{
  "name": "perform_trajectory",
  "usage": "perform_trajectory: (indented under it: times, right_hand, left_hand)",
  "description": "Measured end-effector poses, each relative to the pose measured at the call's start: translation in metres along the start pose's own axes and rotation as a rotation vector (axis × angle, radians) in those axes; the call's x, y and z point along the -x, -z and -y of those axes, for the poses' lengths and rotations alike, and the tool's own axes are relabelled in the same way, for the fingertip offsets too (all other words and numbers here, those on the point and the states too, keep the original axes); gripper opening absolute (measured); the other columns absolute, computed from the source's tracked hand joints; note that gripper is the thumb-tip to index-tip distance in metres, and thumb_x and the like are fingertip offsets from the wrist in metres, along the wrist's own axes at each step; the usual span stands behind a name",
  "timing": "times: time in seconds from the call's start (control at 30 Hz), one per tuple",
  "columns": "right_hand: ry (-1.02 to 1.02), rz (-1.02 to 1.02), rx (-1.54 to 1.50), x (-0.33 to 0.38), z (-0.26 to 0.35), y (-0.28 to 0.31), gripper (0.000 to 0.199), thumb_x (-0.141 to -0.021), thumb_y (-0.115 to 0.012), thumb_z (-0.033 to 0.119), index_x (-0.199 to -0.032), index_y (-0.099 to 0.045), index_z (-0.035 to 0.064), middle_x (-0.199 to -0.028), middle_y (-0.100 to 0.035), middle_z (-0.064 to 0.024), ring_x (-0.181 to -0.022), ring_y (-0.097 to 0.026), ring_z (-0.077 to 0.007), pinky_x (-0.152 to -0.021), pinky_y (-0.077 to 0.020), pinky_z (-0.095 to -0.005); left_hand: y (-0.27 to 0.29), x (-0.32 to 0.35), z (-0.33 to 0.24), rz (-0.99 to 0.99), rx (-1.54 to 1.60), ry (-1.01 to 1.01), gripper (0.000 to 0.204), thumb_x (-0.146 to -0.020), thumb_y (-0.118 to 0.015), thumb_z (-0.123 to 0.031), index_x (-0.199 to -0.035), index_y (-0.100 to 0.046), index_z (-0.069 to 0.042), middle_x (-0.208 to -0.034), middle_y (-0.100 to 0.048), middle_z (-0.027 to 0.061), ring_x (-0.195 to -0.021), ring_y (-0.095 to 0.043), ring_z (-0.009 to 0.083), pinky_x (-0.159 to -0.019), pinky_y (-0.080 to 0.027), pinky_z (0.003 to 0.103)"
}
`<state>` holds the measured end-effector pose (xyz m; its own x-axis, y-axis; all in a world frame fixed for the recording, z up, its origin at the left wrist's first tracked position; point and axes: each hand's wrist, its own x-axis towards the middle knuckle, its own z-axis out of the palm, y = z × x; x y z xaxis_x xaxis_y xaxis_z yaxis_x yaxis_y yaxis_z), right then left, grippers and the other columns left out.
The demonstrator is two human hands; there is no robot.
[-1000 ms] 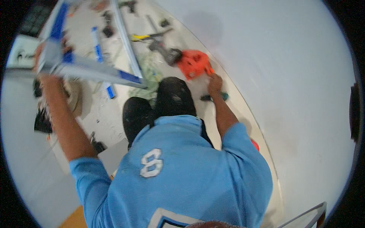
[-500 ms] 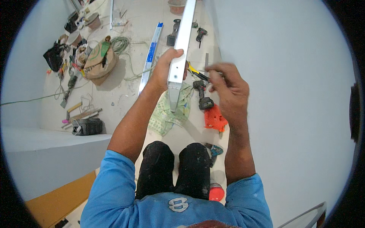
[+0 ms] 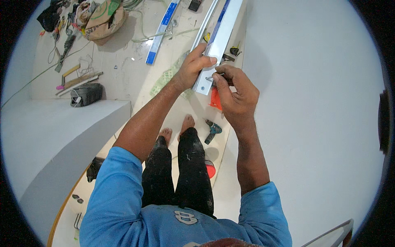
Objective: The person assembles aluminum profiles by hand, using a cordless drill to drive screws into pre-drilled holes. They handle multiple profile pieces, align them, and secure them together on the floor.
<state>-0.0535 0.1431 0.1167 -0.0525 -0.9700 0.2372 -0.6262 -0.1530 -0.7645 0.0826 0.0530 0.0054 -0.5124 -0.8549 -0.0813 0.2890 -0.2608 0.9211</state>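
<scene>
My left hand (image 3: 192,69) is closed round a long white metal profile (image 3: 227,31), the thumb lying across its face. The profile slants away from me toward the far right, with a blue strip along one edge. A screw head (image 3: 203,88) sits in its near end. Just above that, my right hand (image 3: 240,94) pinches a small thin metal piece (image 3: 209,78) against the profile's face; whether it is a screw or a pin is too small to tell. The profile partly hides a red bag (image 3: 215,99) behind it.
A teal drill (image 3: 212,131) and a red-topped tub (image 3: 210,169) stand near my feet. A pale green cloth (image 3: 161,83) and a blue-and-white strip (image 3: 165,22) lie beyond. Left are a paper bag (image 3: 106,25), a dark pouch (image 3: 87,94) and a ledge (image 3: 78,117). A wall (image 3: 312,103) borders the right.
My right hand has come in from the side onto the profile's near end. The profile has turned, showing another face. My legs have straightened, and my feet now show.
</scene>
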Motion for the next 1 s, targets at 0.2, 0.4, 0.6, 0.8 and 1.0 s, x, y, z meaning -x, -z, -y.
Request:
perform_trajectory:
  times: [0.2,0.4,0.6,0.8,1.0]
  right_hand:
    - [0.350,0.036,0.222,-0.008,0.001,0.007,0.023,-0.082,-0.079,-0.002,-0.104,-0.075,0.0023,-0.095,-0.076,-0.0113,-0.085,-0.074,-0.0236,-0.076,-0.0592,-0.0372]
    - [0.264,0.079,0.310,0.000,0.004,0.010,0.027,-0.076,-0.080,0.000,-0.102,-0.074,0.0051,-0.091,-0.073,-0.0090,-0.081,-0.071,-0.0267,-0.073,-0.0558,-0.0395]
    - [0.211,0.073,0.334,-0.001,0.004,0.011,0.018,-0.082,-0.084,0.007,-0.086,-0.066,0.0070,-0.080,-0.067,-0.0086,-0.067,-0.066,-0.0249,-0.057,-0.0515,-0.0383]
    - [0.137,0.190,0.479,-0.010,0.015,0.016,0.024,-0.081,-0.087,0.010,-0.079,-0.063,0.0087,-0.069,-0.059,-0.0065,-0.059,-0.061,-0.0224,-0.052,-0.0467,-0.0375]
    - [0.022,0.246,0.387,-0.020,0.023,0.015,0.025,-0.078,-0.088,0.013,-0.082,-0.064,0.0069,-0.068,-0.062,-0.0048,-0.056,-0.060,-0.0167,-0.049,-0.0459,-0.0319]
  left_hand:
    - [-0.006,0.002,-0.002,-0.046,0.013,0.050,0.062,-0.092,-0.065,-0.039,-0.135,-0.053,0.004,-0.105,-0.059,0.0118,-0.097,-0.060,0.0175,-0.085,-0.051,0.033]
    - [-0.018,0.002,-0.007,-0.075,0.103,0.112,0.074,-0.091,-0.068,-0.044,-0.143,-0.047,0.006,-0.111,-0.061,0.0159,-0.103,-0.061,0.0191,-0.091,-0.050,0.036]
    - [-0.025,-0.002,0.003,-0.073,0.105,0.084,0.076,-0.090,-0.069,-0.042,-0.146,-0.045,0.004,-0.112,-0.063,0.0201,-0.104,-0.062,0.0247,-0.093,-0.050,0.040]
    - [-0.019,0.001,-0.008,-0.059,-0.022,0.113,0.081,-0.085,-0.073,-0.044,-0.146,-0.046,0.002,-0.115,-0.064,0.0233,-0.107,-0.064,0.0289,-0.093,-0.051,0.045]
    - [-0.012,0.002,-0.017,-0.009,0.040,0.241,0.088,-0.079,-0.072,-0.042,-0.150,-0.042,0.000,-0.129,-0.059,0.0195,-0.122,-0.056,0.0288,-0.109,-0.041,0.044]
